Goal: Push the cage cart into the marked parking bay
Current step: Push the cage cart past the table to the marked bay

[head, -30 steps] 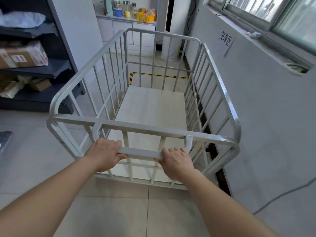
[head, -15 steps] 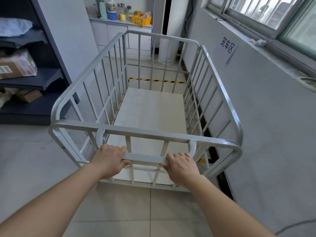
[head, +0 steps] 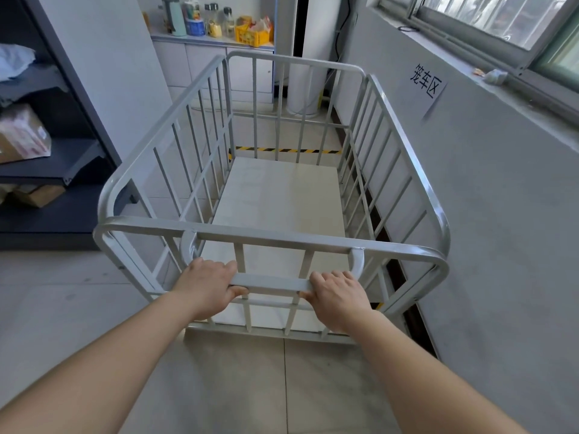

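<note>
Head view: arms outstretched, left hand and right hand each wrapped round the handle of the cage cart; wall close on the right, striped tape ahead.

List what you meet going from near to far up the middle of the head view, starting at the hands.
left hand and right hand, both gripping the handle → cart deck → striped tape → column → yellow crate

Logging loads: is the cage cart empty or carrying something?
Empty: nothing lies inside the cage cart; its pale deck shows bare between the bars.
</note>
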`<action>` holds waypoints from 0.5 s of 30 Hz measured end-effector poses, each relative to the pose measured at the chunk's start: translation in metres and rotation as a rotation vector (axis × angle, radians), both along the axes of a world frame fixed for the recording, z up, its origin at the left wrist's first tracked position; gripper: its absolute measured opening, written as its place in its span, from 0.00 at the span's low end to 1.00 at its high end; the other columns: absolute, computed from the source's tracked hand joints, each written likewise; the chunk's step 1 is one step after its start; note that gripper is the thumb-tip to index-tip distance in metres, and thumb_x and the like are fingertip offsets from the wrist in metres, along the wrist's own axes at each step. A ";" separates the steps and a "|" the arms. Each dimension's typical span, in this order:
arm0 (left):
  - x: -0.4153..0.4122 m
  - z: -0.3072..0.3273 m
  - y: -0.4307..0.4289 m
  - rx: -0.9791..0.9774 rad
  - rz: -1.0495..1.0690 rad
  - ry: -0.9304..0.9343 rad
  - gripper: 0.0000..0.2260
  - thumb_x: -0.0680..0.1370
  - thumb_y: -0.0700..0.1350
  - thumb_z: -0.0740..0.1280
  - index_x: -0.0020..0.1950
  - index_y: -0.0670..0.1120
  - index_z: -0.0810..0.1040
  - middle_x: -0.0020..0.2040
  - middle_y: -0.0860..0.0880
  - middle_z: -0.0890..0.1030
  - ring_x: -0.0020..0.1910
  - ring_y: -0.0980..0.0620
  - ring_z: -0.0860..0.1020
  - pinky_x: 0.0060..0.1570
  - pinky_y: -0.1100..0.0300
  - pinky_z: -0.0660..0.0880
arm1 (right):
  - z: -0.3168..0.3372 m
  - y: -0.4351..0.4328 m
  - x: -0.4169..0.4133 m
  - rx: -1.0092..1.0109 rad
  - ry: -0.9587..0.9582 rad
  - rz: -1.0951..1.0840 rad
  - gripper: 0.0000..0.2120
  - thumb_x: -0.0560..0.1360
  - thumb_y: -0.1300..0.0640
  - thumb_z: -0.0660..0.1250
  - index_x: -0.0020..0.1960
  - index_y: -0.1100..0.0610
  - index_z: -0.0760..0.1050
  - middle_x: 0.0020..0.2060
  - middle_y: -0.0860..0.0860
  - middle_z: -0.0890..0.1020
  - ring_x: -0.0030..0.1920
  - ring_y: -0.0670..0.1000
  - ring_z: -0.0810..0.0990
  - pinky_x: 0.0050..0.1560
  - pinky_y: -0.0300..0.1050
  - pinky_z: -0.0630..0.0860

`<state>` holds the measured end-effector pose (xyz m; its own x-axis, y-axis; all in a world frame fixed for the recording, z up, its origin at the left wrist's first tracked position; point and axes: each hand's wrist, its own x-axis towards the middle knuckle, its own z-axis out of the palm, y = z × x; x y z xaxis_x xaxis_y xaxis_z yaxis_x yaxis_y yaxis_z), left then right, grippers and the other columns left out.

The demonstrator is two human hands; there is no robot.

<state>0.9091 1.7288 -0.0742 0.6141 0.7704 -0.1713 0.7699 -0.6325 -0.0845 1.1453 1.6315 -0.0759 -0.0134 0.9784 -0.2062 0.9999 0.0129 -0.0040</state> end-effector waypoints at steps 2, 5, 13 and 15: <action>0.002 0.000 0.015 -0.015 0.008 -0.004 0.17 0.78 0.63 0.51 0.49 0.49 0.64 0.45 0.51 0.77 0.44 0.48 0.73 0.51 0.52 0.66 | 0.000 0.014 0.002 0.003 0.008 0.001 0.22 0.80 0.39 0.45 0.55 0.54 0.68 0.50 0.53 0.78 0.52 0.56 0.74 0.57 0.50 0.65; 0.008 -0.001 0.037 -0.024 0.013 -0.002 0.17 0.78 0.63 0.51 0.47 0.50 0.62 0.45 0.51 0.77 0.42 0.49 0.71 0.51 0.53 0.66 | 0.000 0.034 0.008 0.004 0.025 -0.004 0.22 0.80 0.39 0.45 0.54 0.54 0.67 0.49 0.53 0.78 0.51 0.56 0.74 0.57 0.50 0.65; 0.022 -0.007 0.088 -0.028 0.032 -0.013 0.17 0.77 0.64 0.52 0.47 0.51 0.64 0.42 0.53 0.75 0.41 0.51 0.72 0.52 0.52 0.68 | -0.004 0.083 0.027 0.007 0.040 0.003 0.23 0.80 0.39 0.44 0.54 0.55 0.68 0.48 0.54 0.78 0.51 0.56 0.74 0.54 0.49 0.63; 0.027 -0.008 0.098 -0.031 0.038 -0.012 0.18 0.77 0.64 0.52 0.49 0.50 0.65 0.42 0.53 0.75 0.42 0.50 0.73 0.54 0.52 0.68 | -0.004 0.093 0.031 0.017 0.045 0.005 0.22 0.80 0.39 0.44 0.54 0.55 0.68 0.48 0.54 0.78 0.50 0.56 0.73 0.52 0.49 0.63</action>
